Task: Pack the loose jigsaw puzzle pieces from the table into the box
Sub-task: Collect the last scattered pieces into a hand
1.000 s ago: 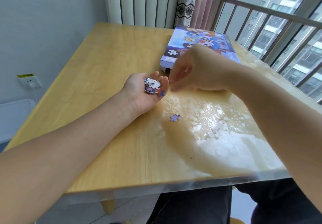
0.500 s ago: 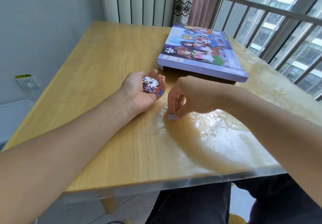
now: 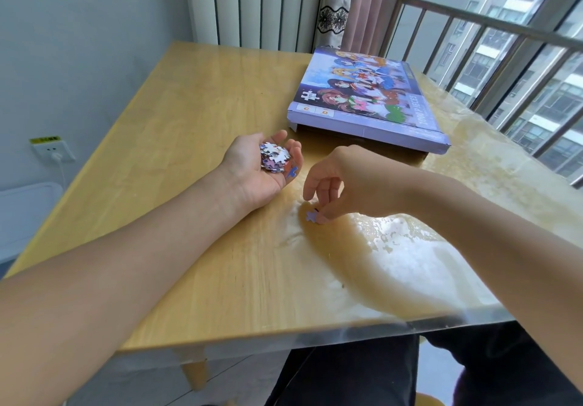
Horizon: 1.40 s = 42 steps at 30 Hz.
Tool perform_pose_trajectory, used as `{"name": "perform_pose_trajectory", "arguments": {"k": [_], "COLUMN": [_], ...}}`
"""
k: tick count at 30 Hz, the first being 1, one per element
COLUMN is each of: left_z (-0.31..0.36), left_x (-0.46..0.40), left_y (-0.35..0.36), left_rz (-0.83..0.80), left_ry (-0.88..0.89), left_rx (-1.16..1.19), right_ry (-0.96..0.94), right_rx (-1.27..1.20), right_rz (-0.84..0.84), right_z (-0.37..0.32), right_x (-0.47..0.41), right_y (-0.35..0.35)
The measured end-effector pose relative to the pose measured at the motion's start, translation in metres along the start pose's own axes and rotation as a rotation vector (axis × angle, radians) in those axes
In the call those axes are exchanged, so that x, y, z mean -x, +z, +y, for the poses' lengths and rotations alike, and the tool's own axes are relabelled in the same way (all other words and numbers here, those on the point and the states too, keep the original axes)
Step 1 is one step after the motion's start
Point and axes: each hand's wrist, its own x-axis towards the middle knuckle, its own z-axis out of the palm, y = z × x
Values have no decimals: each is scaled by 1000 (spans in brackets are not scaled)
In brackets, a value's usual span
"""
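My left hand [image 3: 252,168] lies palm up on the wooden table [image 3: 189,140], fingers cupped around a small pile of puzzle pieces [image 3: 274,156]. My right hand [image 3: 340,184] hovers just right of it and pinches a single purple piece [image 3: 312,215] at its fingertips, close to the table top. The purple puzzle box [image 3: 366,102], its lid printed with cartoon figures, lies at the far right of the table, behind both hands. Its lid sits askew on the brown base.
A glossy transparent cover lies over the table and glares at the right front. A window with railings [image 3: 504,42] runs along the right side, a radiator [image 3: 252,4] and curtain stand behind, and a wall socket [image 3: 52,150] is at the left.
My right hand came down from in front of the box to the loose purple piece on the table and now pinches it. My left hand stayed in place with its pile.
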Motion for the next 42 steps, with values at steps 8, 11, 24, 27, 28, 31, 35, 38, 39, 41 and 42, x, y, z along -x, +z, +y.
{"name": "perform_pose_trajectory", "arguments": {"k": [8, 11, 24, 27, 28, 31, 35, 38, 39, 41, 42], "left_z": [0, 0, -1, -2, -3, -4, -1, 0, 1, 2, 1], "left_x": [2, 2, 2, 2, 2, 5, 5, 3, 2, 2, 3], "left_y": [1, 1, 1, 1, 1, 2, 1, 2, 3, 4, 6], "left_rz": [6, 4, 22, 17, 4, -18, 30, 43, 47, 54, 64], "left_ry": [-6, -7, -8, -10, -4, 4, -11, -13, -18, -13, -9], "left_rx": [-5, -1, -14, -25, -49, -102, 21, 8, 6, 16, 18], "right_ry": [24, 26, -37, -54, -40, 8, -38, -34, 35, 227, 298], "right_rx": [60, 61, -116, -425, -527, -378, 24, 216, 326, 522, 557], "right_rz": [-76, -67, 83, 252, 314, 389, 593, 545, 484, 348, 323], "right_z": [-7, -6, 6, 5, 3, -14, -15, 22, 40, 75, 89], "right_x": [-4, -2, 11, 7, 0, -27, -34, -4, 6, 16, 18], "right_y": [-5, -5, 5, -7, -12, -25, -39, -46, -47, -43, -41]}}
